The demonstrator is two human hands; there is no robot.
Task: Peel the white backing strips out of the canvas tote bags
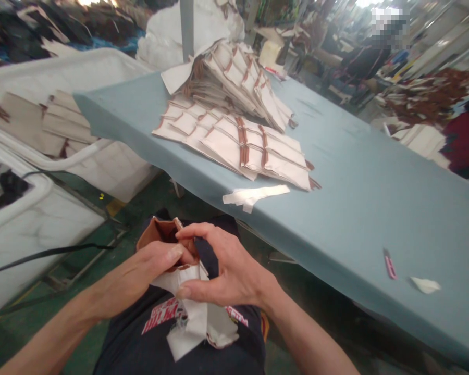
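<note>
A: Quick status chk. Where's the main item?

B: Brown-and-white piece (193,320) = in both hands, over the wearer's dark apron (140,344), off the near edge of the blue-grey tbl (352,208). Mouth of it gapes, brown lining up top, white flaps hanging loose below.

A: Hands?

B: L hand (156,260) grips the near rim, thumb bent over the mouth; its other fingers mostly hidden. R hand (230,265) clamps the side, thumb on the white face, fingers curled over the rim. Neither's free.

A: Progress?

B: Mid-way on this one, I'd judge: mouth spread, piece not flat, flaps not tidied. Approx only, 1 view.

A: And the others?

B: Front stack (222,143) of white pcs w/ brown edging lies flat in overlapping rows on tbl; rear pile (242,78) leans behind it, messier. Done or waiting? Can't say from this. More pcs sit in the white bin (113,161) on the left, same doubt.

A: Anything else on tbl?

B: White strips (254,195) nr the edge, just in front of the front stack. Small pink tool (390,265) + white scrap (425,285) well off to the right, neither touched.
</note>
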